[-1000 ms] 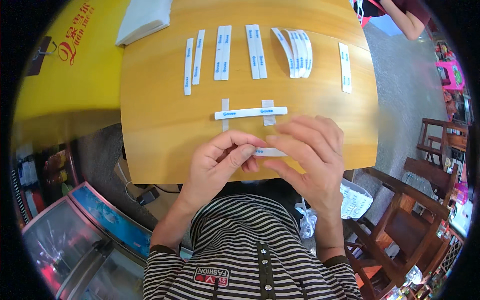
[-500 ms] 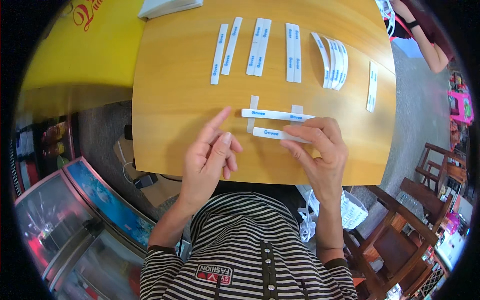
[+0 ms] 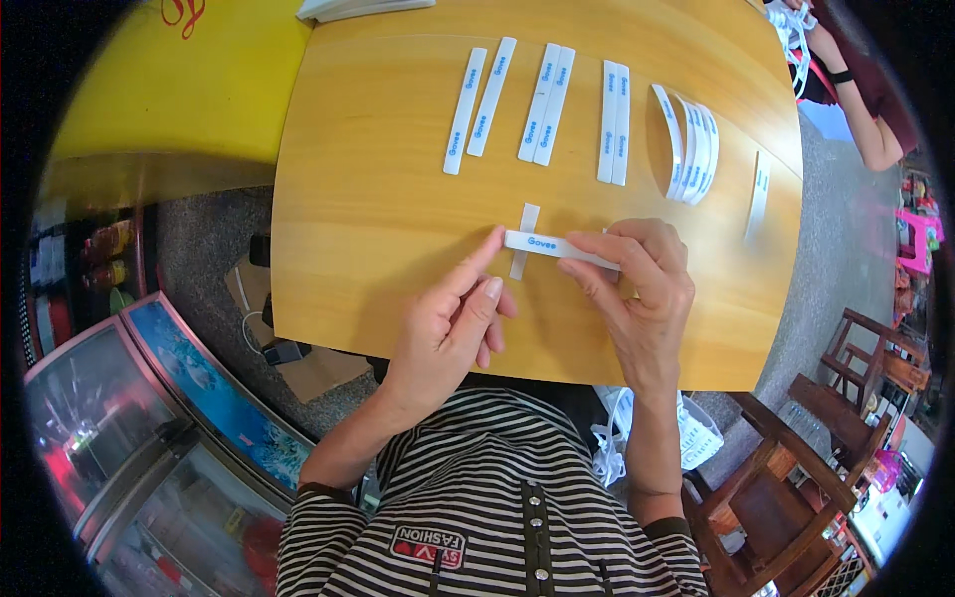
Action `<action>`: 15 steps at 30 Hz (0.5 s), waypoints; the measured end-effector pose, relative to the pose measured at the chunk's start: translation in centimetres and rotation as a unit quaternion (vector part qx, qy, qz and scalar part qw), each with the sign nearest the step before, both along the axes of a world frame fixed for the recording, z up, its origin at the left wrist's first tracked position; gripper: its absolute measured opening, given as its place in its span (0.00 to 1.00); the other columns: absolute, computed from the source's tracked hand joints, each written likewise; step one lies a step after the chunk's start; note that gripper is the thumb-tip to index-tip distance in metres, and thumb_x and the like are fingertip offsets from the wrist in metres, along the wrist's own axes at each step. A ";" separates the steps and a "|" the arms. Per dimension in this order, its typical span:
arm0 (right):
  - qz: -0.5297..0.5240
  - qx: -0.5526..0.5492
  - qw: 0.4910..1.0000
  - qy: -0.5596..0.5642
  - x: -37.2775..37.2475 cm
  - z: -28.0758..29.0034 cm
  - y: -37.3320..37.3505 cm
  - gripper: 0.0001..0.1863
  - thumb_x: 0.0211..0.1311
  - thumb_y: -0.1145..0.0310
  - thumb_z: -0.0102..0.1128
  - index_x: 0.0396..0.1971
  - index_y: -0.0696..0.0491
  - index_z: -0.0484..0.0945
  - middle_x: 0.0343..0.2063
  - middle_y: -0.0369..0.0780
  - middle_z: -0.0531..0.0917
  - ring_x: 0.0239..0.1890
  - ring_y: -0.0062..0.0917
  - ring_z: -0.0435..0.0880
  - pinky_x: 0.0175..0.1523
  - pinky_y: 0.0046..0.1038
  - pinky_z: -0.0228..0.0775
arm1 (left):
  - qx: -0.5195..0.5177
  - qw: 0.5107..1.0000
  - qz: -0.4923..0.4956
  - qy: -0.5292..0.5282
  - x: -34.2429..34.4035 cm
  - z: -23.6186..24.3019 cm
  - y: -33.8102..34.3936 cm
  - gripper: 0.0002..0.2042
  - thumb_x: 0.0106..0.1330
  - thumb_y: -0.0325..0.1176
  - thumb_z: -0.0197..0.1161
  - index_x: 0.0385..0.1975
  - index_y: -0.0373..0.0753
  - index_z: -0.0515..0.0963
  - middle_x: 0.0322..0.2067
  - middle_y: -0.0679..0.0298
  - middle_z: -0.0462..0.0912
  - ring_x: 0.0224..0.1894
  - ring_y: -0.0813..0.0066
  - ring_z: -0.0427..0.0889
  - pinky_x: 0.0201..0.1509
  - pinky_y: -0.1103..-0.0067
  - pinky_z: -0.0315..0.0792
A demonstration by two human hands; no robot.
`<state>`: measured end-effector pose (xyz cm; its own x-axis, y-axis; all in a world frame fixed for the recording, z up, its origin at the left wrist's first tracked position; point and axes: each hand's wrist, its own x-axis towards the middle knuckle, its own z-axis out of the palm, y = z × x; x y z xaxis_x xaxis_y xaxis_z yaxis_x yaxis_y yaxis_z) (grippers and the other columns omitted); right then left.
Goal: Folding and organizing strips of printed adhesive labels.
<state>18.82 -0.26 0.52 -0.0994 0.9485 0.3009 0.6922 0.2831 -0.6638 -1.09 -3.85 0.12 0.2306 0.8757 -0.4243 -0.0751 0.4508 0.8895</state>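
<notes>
Between the thumb and index finger of my right hand [image 3: 642, 289] is a flat white strip [image 3: 540, 243] with blue print. Its left end meets the outstretched index fingertip of my left hand [image 3: 448, 328], whose thumb stands apart and other fingers curl loosely with nothing in them. A pale piece of tape [image 3: 530, 216] lies crosswise beneath the strip on the wooden table [image 3: 378, 259]. The second tape piece is mostly hidden by my right fingers. Whether another strip lies directly under the held one I cannot tell.
Farther back are single strips [image 3: 465, 111], paired strips [image 3: 546, 104] [image 3: 615, 123] and a curved group of strips [image 3: 696, 149]. One strip [image 3: 758, 194] lies at the right. Another person's arm [image 3: 863, 114] shows beyond the table. A wooden chair [image 3: 776, 497] stands at right, a glass-topped freezer [image 3: 109, 398] at left.
My right hand has moved the held strip up and over the place of the strip lying on the tapes. My left index finger has come to its left end. The whole view has shifted slightly.
</notes>
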 end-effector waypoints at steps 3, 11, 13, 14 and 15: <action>0.002 0.001 1.000 -0.002 0.0 -0.4 0.1 0.13 0.44 0.68 0.76 0.34 0.47 0.86 0.27 0.33 0.76 0.31 0.24 0.75 0.40 0.29 0.60 | -0.015 1.000 -0.002 -0.006 -0.1 -0.1 0.1 0.23 0.77 0.31 0.49 0.71 0.41 0.60 0.32 0.66 0.77 0.24 0.87 0.74 0.24 0.88 0.71; 0.006 0.004 0.999 -0.038 0.0 -0.2 0.3 0.12 0.44 0.68 0.76 0.33 0.47 0.86 0.27 0.32 0.77 0.32 0.23 0.75 0.41 0.29 0.60 | 0.001 1.000 -0.015 0.011 0.0 0.2 0.3 0.23 0.77 0.31 0.47 0.71 0.40 0.59 0.33 0.62 0.77 0.24 0.85 0.74 0.23 0.88 0.71; 0.009 -0.009 0.999 -0.033 0.0 -0.1 0.3 0.12 0.45 0.67 0.75 0.33 0.46 0.86 0.27 0.32 0.77 0.32 0.23 0.75 0.42 0.29 0.59 | 0.003 1.000 -0.017 0.015 0.0 0.3 0.3 0.23 0.77 0.31 0.48 0.71 0.40 0.59 0.33 0.62 0.77 0.24 0.86 0.74 0.24 0.88 0.71; 0.008 -0.008 0.999 -0.032 0.1 -0.1 0.3 0.12 0.45 0.67 0.75 0.33 0.46 0.86 0.27 0.32 0.77 0.32 0.23 0.75 0.42 0.29 0.59 | 0.005 1.000 -0.018 0.018 0.0 0.3 0.3 0.23 0.77 0.31 0.48 0.71 0.40 0.59 0.33 0.62 0.77 0.24 0.86 0.74 0.24 0.88 0.71; 0.011 -0.012 0.999 -0.032 0.1 -0.1 0.3 0.12 0.46 0.67 0.75 0.33 0.46 0.86 0.28 0.32 0.77 0.32 0.24 0.75 0.41 0.29 0.59 | 0.005 1.000 -0.019 0.018 0.0 0.3 0.2 0.23 0.77 0.31 0.48 0.71 0.40 0.59 0.33 0.62 0.77 0.24 0.86 0.74 0.24 0.88 0.71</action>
